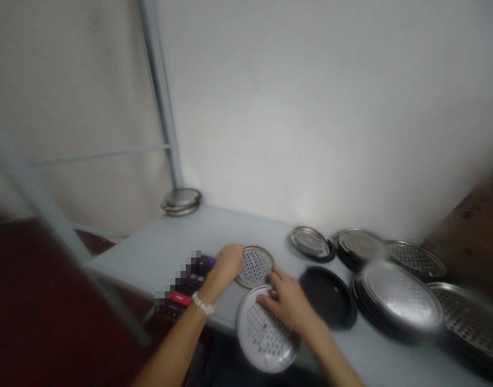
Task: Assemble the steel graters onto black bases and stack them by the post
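My left hand (pixel 226 266), with a white beaded bracelet (pixel 203 303) on its wrist, rests its fingers on the rim of a small perforated steel plate (pixel 255 267). That plate lies flat on the pale grey table (pixel 157 247). My right hand (pixel 288 303) spreads over the upper part of a larger perforated steel plate (pixel 262 338), which overlaps the table's front edge. Its fingers cover part of the rim. A round black lid (pixel 329 297) lies just to the right of my right hand, not touching it.
Several stacks of perforated steel plates and black pans (pixel 397 295) crowd the table's right side. A blurred electronic device (pixel 187 285) sits at the front left. More plates (pixel 180 201) stand at the back corner. A metal frame (pixel 161 91) and cardboard box (pixel 470 226) border the table.
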Motion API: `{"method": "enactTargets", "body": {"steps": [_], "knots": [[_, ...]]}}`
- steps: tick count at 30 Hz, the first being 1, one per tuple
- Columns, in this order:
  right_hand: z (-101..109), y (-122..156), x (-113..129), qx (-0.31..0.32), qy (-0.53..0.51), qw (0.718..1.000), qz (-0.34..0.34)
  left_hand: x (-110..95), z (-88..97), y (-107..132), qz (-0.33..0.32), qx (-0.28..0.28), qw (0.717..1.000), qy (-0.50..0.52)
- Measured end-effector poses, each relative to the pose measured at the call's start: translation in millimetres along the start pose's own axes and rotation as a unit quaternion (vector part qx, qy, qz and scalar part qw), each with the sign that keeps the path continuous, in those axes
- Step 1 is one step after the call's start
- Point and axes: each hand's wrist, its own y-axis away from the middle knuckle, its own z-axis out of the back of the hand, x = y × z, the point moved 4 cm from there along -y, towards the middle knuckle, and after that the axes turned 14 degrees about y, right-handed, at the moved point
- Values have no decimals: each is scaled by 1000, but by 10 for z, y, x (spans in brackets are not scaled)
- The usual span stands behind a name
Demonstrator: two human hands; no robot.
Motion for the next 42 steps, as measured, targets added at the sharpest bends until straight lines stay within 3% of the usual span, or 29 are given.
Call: {"method": "enactTargets", "body": {"steps": [12,20,31,42], "knots": [[-1,5,11,-1,5,1000,-5,-46,4,95,-18,2,999,-45],[-2,13,8,-2,2,1000,-8,-184,-105,273,-17,-45,997,-58],[-23,27,-21,-21,-7,1000,-7,120,24,-45,-1,-40,999,-4],[-60,22,-52,-35,-10,999,-17,70,-121,-48,-50,-19,998,28]]}}
